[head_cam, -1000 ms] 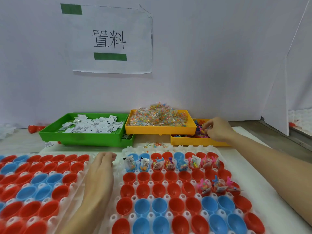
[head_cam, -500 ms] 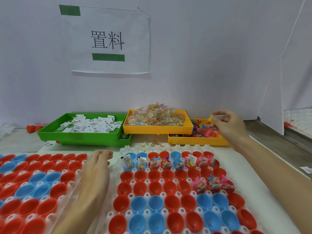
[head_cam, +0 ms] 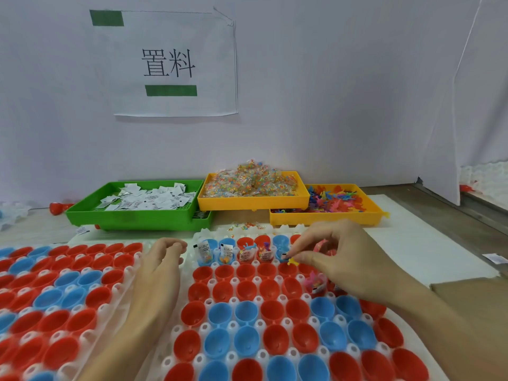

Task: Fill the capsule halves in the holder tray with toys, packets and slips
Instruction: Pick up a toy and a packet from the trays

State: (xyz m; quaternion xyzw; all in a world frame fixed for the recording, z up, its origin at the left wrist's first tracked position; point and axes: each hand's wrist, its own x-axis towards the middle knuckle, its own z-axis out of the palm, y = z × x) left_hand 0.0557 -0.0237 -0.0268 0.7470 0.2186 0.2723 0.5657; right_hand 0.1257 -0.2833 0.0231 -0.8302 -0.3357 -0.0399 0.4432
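Yellow toy [head_cam: 293, 261] pinched in right hand [head_cam: 349, 259] fingertips, long axis unclear; left hand [head_cam: 162, 259] fingers loosely curled

Red and blue plastic capsule halves [head_cam: 247, 314] chequer the white holder tray [head_cam: 233, 301]; far bins are one green plastic bin [head_cam: 132, 215], two yellow plastic bins [head_cam: 253, 202].

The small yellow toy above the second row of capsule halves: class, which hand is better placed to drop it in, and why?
The right hand: it already pinches the yellow toy directly over the red halves, while the left hand rests at the holder tray edge, holding nothing.
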